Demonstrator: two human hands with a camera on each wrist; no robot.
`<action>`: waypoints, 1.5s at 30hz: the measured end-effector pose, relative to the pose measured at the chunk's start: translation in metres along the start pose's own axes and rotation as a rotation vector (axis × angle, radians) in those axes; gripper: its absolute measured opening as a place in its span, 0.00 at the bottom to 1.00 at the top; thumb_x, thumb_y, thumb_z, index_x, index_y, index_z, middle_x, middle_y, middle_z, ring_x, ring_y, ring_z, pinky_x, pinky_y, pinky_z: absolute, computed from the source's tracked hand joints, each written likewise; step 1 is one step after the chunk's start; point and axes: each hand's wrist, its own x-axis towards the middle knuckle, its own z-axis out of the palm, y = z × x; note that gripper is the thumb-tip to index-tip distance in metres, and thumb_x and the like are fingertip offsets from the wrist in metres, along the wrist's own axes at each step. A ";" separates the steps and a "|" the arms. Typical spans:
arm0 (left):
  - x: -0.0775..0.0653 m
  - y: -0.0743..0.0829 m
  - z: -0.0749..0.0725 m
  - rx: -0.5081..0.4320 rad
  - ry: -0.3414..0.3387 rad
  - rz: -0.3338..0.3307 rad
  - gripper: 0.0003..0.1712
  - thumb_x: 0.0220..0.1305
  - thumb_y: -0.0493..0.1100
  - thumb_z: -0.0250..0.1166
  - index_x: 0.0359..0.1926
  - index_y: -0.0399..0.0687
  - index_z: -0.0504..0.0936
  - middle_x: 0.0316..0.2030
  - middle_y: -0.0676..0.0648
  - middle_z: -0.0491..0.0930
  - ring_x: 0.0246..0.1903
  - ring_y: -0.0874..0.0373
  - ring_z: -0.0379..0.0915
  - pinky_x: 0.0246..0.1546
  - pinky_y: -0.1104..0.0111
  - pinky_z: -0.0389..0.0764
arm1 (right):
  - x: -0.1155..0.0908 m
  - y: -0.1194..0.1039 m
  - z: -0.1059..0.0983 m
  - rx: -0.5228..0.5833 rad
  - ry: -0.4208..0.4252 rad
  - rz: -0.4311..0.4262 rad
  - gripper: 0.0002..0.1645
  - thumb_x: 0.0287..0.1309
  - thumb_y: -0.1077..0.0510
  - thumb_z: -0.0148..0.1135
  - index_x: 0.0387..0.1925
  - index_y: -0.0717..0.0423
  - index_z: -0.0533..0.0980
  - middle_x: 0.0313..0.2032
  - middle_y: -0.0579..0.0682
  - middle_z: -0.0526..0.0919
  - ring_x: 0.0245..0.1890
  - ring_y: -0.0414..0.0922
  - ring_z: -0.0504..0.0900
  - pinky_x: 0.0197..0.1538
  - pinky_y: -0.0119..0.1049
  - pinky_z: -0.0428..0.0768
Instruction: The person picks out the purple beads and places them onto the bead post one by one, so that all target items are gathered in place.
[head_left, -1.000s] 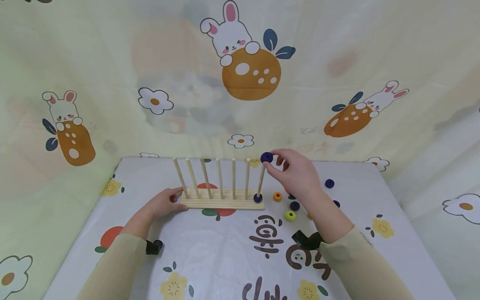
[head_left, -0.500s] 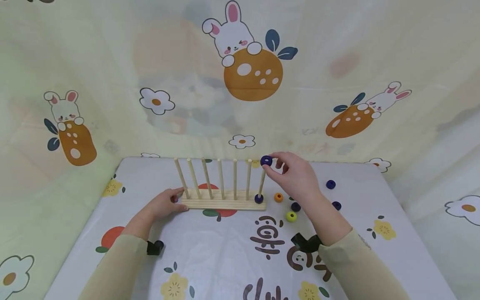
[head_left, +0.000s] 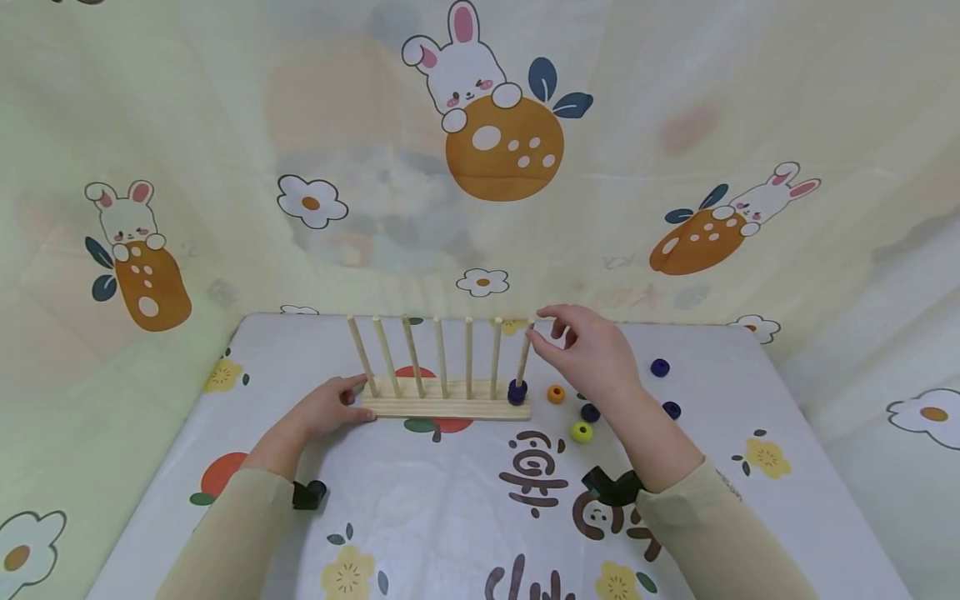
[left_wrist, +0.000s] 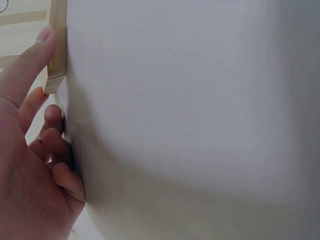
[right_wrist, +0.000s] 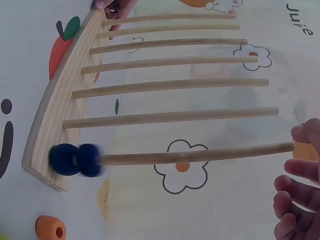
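Note:
A wooden peg rack (head_left: 442, 408) with a row of upright pegs stands on the table. My left hand (head_left: 326, 408) grips its left end, the thumb (left_wrist: 46, 37) on the near edge and a finger behind. Two dark blue beads (head_left: 517, 392) are threaded low on the rightmost peg (head_left: 523, 358); in the right wrist view the upper bead (right_wrist: 90, 160) is blurred and sits right by the lower bead (right_wrist: 63, 159). Beside the tip of that peg is my right hand (head_left: 596, 350), fingers parted around it and holding nothing. The other pegs carry no beads.
Right of the rack lie loose beads: an orange bead (head_left: 556, 394), a yellow-green bead (head_left: 581, 432) and several dark blue beads (head_left: 660, 367), some near the right forearm. A patterned cloth wall (head_left: 375, 250) rises behind the table.
My right hand has let go of the dark blue bead at the peg's top, and the bead has dropped down the peg to the lower one. The left hand has stayed in place.

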 end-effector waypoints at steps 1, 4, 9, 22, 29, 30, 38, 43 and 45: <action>0.000 0.000 0.000 -0.001 0.000 -0.002 0.50 0.55 0.57 0.74 0.75 0.51 0.62 0.40 0.43 0.68 0.44 0.49 0.65 0.42 0.56 0.65 | 0.000 0.000 0.000 0.000 0.001 -0.003 0.23 0.63 0.44 0.65 0.54 0.51 0.80 0.34 0.49 0.80 0.32 0.46 0.74 0.33 0.39 0.72; 0.000 0.000 0.000 -0.001 0.000 0.000 0.50 0.55 0.57 0.74 0.75 0.51 0.62 0.39 0.43 0.68 0.44 0.49 0.65 0.42 0.56 0.64 | -0.001 0.002 0.000 0.000 0.000 -0.005 0.22 0.63 0.44 0.65 0.54 0.50 0.81 0.34 0.48 0.79 0.32 0.46 0.74 0.33 0.39 0.72; 0.001 -0.001 0.000 0.001 0.002 -0.001 0.50 0.55 0.58 0.74 0.75 0.53 0.63 0.39 0.44 0.68 0.44 0.49 0.65 0.42 0.56 0.65 | -0.003 0.007 0.000 0.005 -0.016 -0.003 0.22 0.63 0.44 0.64 0.54 0.49 0.80 0.34 0.48 0.79 0.32 0.46 0.74 0.34 0.39 0.71; 0.002 0.000 0.001 0.007 0.004 -0.010 0.50 0.55 0.59 0.74 0.75 0.53 0.62 0.39 0.43 0.68 0.45 0.49 0.65 0.43 0.56 0.65 | -0.016 0.037 -0.006 -0.059 -0.130 0.090 0.25 0.63 0.40 0.63 0.56 0.48 0.78 0.38 0.48 0.79 0.37 0.47 0.75 0.35 0.40 0.73; 0.002 -0.001 0.001 0.005 0.007 -0.005 0.50 0.55 0.59 0.74 0.75 0.52 0.63 0.40 0.44 0.68 0.44 0.50 0.65 0.42 0.56 0.65 | -0.026 0.059 -0.009 -0.091 -0.169 0.121 0.26 0.62 0.41 0.64 0.57 0.50 0.79 0.36 0.49 0.80 0.37 0.49 0.75 0.38 0.44 0.75; 0.001 -0.001 0.001 0.006 0.009 -0.007 0.50 0.55 0.59 0.74 0.75 0.53 0.63 0.40 0.44 0.68 0.44 0.50 0.65 0.42 0.56 0.65 | -0.028 0.061 -0.009 -0.095 -0.177 0.124 0.26 0.62 0.42 0.64 0.57 0.50 0.79 0.37 0.49 0.80 0.37 0.49 0.75 0.38 0.45 0.75; 0.000 0.000 0.001 0.014 0.013 -0.012 0.49 0.56 0.57 0.74 0.75 0.52 0.63 0.39 0.44 0.68 0.44 0.50 0.65 0.42 0.56 0.65 | -0.043 0.087 0.001 -0.150 -0.239 0.111 0.26 0.61 0.42 0.66 0.54 0.54 0.81 0.31 0.47 0.78 0.30 0.47 0.73 0.30 0.38 0.71; 0.000 -0.001 0.000 0.014 0.011 -0.016 0.50 0.56 0.58 0.74 0.75 0.52 0.62 0.40 0.44 0.68 0.44 0.50 0.65 0.42 0.56 0.65 | -0.053 0.098 0.011 -0.149 -0.315 0.170 0.26 0.60 0.43 0.67 0.54 0.54 0.80 0.29 0.47 0.76 0.25 0.45 0.72 0.27 0.38 0.70; -0.001 0.000 0.001 0.017 0.010 -0.017 0.50 0.56 0.58 0.74 0.75 0.52 0.62 0.40 0.44 0.68 0.44 0.50 0.65 0.42 0.56 0.65 | -0.057 0.102 0.015 -0.151 -0.337 0.188 0.28 0.60 0.44 0.67 0.56 0.56 0.80 0.30 0.47 0.77 0.26 0.45 0.72 0.28 0.38 0.71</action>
